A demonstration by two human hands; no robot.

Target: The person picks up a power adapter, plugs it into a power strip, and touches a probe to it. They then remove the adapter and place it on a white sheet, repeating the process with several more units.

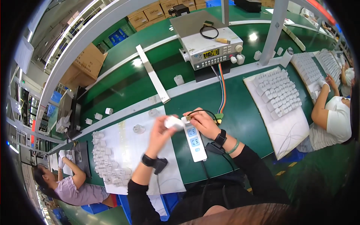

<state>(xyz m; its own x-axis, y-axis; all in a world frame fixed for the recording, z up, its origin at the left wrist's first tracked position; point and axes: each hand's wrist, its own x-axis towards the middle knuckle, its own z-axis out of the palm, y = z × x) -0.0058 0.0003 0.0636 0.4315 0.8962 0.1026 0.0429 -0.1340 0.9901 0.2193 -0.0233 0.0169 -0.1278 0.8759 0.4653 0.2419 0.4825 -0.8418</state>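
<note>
White block and cable plug are facing off over the power strip

The white block (174, 123) is sitting in the air, blurring a little, just left of the power strip's upper end, with the left hand (159, 135) holding it. Thumb and fingers are clamping it from the left, leaving its right end facing the strip. Its long axis seems to be running left to right, though the blur is hiding the exact tilt.

And here is the relation that counts: the small cable plug (189, 118) is lying just to the block's right. The right hand (205, 124) is nearer to that plug, its fingertips apparently pinching it; whether plug and block are touching, I cannot tell.

Below them, the power strip (195, 143) is stretching from the hands toward the near edge of the green desk (249, 131), beside the white sheet's right edge. A black cable (204, 111) is looping over the right hand.

Further out, two loose blocks are standing on the white sheet (157, 150), and a crowd of blocks (108, 161) is lining its left edge. Near the desk's right end, a pale board (287, 133) is carrying rows of blocks, while a grey instrument (213, 48) is sitting beyond the far edge.
</note>
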